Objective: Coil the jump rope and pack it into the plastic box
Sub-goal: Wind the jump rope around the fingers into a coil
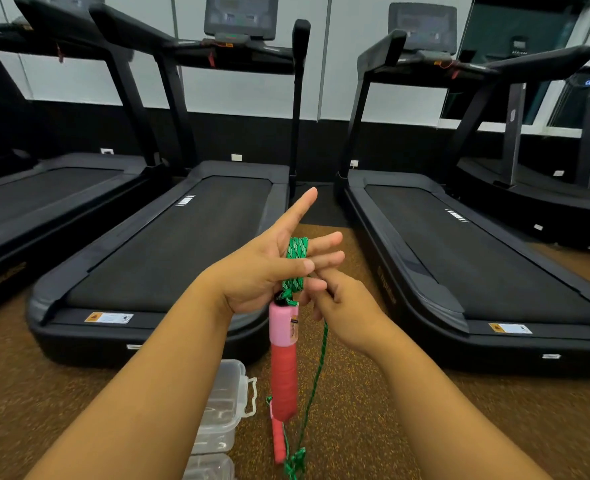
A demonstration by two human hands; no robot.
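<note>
Closest to the camera, low on the floor [373, 410], sits the clear box [222, 403], lid latch sticking out, right by the left forearm, so it looks handy for dropping the rope in once it's wound. Another clear container [210, 467] peeks in just below it. A bit of green rope [295, 462] bunches near the bottom edge, next to a second red handle [279, 445] dangling low. Up from there hangs the pink-and-red handle [283, 358], straight down from the left hand [269, 268], which works as the spool: fingers [324, 242] spread and mostly straight, index pointing off, with a few green loops wrapped around the middle ones. The right hand [345, 306] sits just beside it, fingers curled, seemingly pinching the strand that trails down, probably feeding the next wrap, though the exact pinch is hard to see. I'd say coiling is only just started, with plenty of rope hanging loose. Beyond the hands it's a row of treadmills [189, 230] against the wall.
</note>
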